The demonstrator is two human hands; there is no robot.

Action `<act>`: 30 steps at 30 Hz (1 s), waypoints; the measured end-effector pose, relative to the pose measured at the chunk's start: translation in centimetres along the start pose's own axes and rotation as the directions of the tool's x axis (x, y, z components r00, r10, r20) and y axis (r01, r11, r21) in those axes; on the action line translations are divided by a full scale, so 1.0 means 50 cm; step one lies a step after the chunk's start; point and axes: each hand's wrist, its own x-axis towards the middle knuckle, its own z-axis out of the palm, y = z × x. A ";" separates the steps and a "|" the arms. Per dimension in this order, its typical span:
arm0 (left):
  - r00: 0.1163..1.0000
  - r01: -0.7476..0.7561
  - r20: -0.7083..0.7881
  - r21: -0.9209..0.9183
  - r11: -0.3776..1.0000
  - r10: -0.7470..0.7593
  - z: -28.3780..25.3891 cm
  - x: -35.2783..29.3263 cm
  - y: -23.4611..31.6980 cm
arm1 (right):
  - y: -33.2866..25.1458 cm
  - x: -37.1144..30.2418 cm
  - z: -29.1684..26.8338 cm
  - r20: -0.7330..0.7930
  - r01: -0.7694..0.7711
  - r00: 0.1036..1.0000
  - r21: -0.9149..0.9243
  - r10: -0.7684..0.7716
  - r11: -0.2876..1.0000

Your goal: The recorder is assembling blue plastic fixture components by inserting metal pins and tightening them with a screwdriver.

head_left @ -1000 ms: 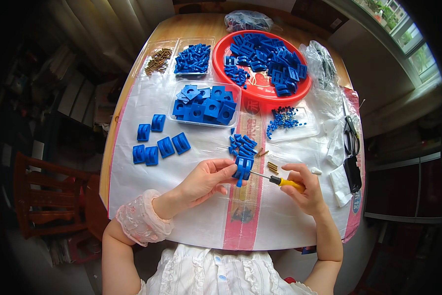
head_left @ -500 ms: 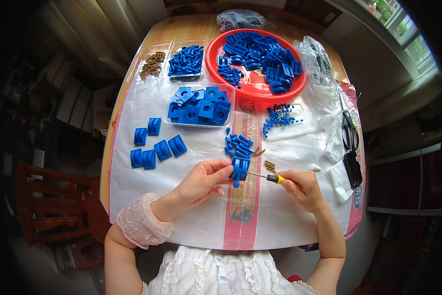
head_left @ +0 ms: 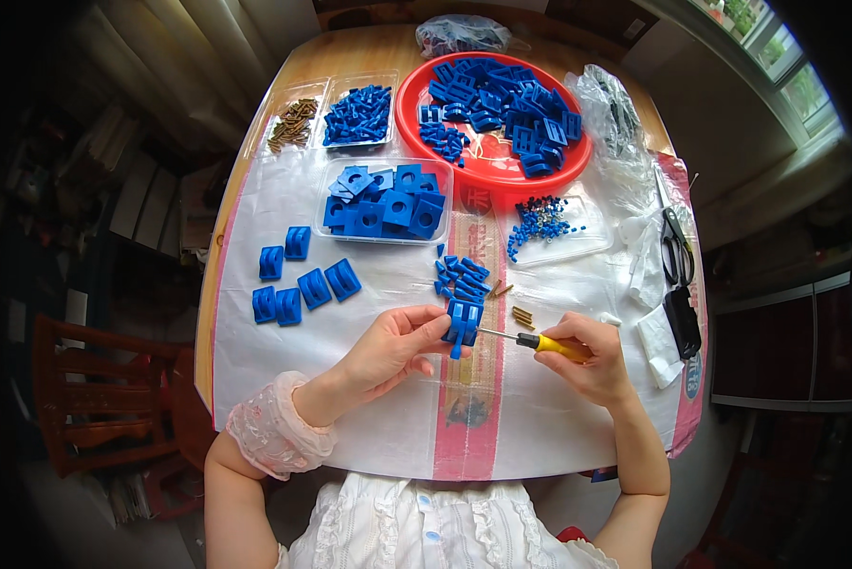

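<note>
Between the thumb and fingers of my left hand (head_left: pixel 394 343) is a blue plastic part (head_left: pixel 462 323) with curved ribs and a small tab hanging from its near side. My right hand (head_left: pixel 585 358) is closed round the yellow handle of a screwdriver (head_left: pixel 551 346). Its thin metal shaft points left, and the tip meets the right side of the blue part. Just beyond lie a pile of small blue wedge-shaped pieces (head_left: pixel 462 281) and a few brass-coloured pins (head_left: pixel 522 318). To the left, several similar blue parts (head_left: pixel 313 288) rest on the white sheet.
A red basin (head_left: pixel 410 142) of blue parts stands at the back, beside clear trays of brass pins (head_left: pixel 295 121), small blue pieces (head_left: pixel 357 115) and square blue plates (head_left: pixel 388 207). Tiny blue bits (head_left: pixel 540 226) lie on a clear lid. Black-handled scissors (head_left: pixel 675 248) are at the right.
My right hand has shifted its grip on the screwdriver, so more of the yellow handle shows. The blue part in my left hand stays nearly in place.
</note>
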 end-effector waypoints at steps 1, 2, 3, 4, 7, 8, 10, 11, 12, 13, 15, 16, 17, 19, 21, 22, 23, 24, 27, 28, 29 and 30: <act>1.000 0.002 0.000 -0.004 1.000 -0.002 0.000 0.000 0.000 | -0.003 0.003 0.000 -0.005 -0.003 1.000 -0.019 0.003 1.000; 1.000 0.003 0.000 -0.007 1.000 -0.003 0.000 0.000 0.000 | -0.004 0.004 0.000 -0.010 -0.006 1.000 -0.038 0.005 0.999; 1.000 0.000 0.004 -0.003 1.000 0.000 0.000 0.000 0.000 | -0.001 0.001 0.001 0.005 -0.042 0.999 -0.033 0.042 0.999; 1.000 -0.003 0.009 0.001 1.000 0.003 0.000 0.001 0.000 | 0.006 -0.004 0.003 0.020 -0.078 0.997 -0.029 0.078 0.997; 1.000 -0.003 0.014 0.001 1.000 0.003 -0.001 0.001 -0.001 | 0.010 -0.010 -0.003 0.100 -0.180 0.979 -0.004 0.179 0.984; 1.000 -0.002 0.015 -0.001 1.000 0.002 -0.001 0.002 -0.001 | 0.009 -0.010 -0.005 0.132 -0.213 0.969 0.005 0.210 0.977; 1.000 -0.001 0.008 0.001 1.000 0.001 0.000 0.001 -0.001 | -0.007 -0.002 0.005 0.055 -0.160 0.986 0.082 0.156 0.984; 1.000 -0.001 0.005 0.002 1.000 0.001 0.001 0.000 -0.001 | -0.011 0.002 0.009 0.014 -0.131 0.991 0.119 0.130 0.984; 1.000 -0.001 0.002 0.004 1.000 0.001 0.002 0.000 0.001 | -0.010 0.002 0.008 0.021 -0.112 0.994 0.120 0.110 0.987; 1.000 -0.001 -0.001 0.006 1.000 0.001 0.002 0.000 0.002 | -0.007 0.002 0.007 0.029 -0.092 0.996 0.120 0.090 0.988; 1.000 0.000 -0.003 0.007 1.000 0.000 0.003 0.000 0.003 | 0.000 0.001 0.005 0.034 -0.060 0.998 0.111 0.057 0.992; 1.000 0.000 -0.001 0.006 1.000 0.000 0.003 0.000 0.003 | 0.004 0.000 0.006 0.033 -0.047 0.998 0.101 0.044 0.994; 1.000 0.001 0.001 0.005 1.000 -0.001 0.004 0.000 0.003 | 0.006 -0.001 0.005 0.032 -0.035 0.999 0.091 0.032 0.995; 1.000 -0.003 -0.003 0.005 1.000 0.003 0.003 -0.001 0.002 | 0.002 0.003 0.000 0.037 -0.022 0.999 -0.009 0.022 1.000; 1.000 -0.001 -0.008 0.010 1.000 0.001 0.003 -0.001 0.003 | 0.001 0.003 -0.001 0.032 -0.022 0.999 -0.056 0.024 0.998; 1.000 0.002 -0.011 0.015 1.000 -0.002 0.005 0.000 0.004 | 0.003 0.003 0.000 0.024 -0.030 0.999 -0.053 0.031 0.998; 1.000 0.005 -0.013 0.020 1.000 -0.005 0.005 0.000 0.004 | 0.005 0.002 0.002 0.016 -0.037 0.999 -0.050 0.037 0.998; 1.000 0.003 -0.009 0.029 1.000 -0.003 0.006 -0.001 0.004 | 0.007 -0.001 0.001 0.051 -0.083 0.995 -0.037 0.085 0.996; 1.000 0.001 0.000 0.045 0.999 -0.001 0.006 -0.001 0.003 | 0.009 -0.009 -0.002 0.112 -0.215 0.971 0.021 0.211 0.976; 1.000 0.003 0.001 0.043 0.999 -0.003 0.006 0.000 0.003 | 0.005 -0.009 -0.001 0.104 -0.251 0.964 0.058 0.244 0.966; 1.000 0.005 0.002 0.041 0.999 -0.005 0.006 0.000 0.003 | 0.000 -0.008 0.001 0.097 -0.286 0.956 0.096 0.277 0.953; 1.000 0.004 -0.003 0.036 0.999 -0.003 0.005 0.000 0.002 | -0.009 -0.002 0.005 0.062 -0.241 0.970 0.122 0.235 0.963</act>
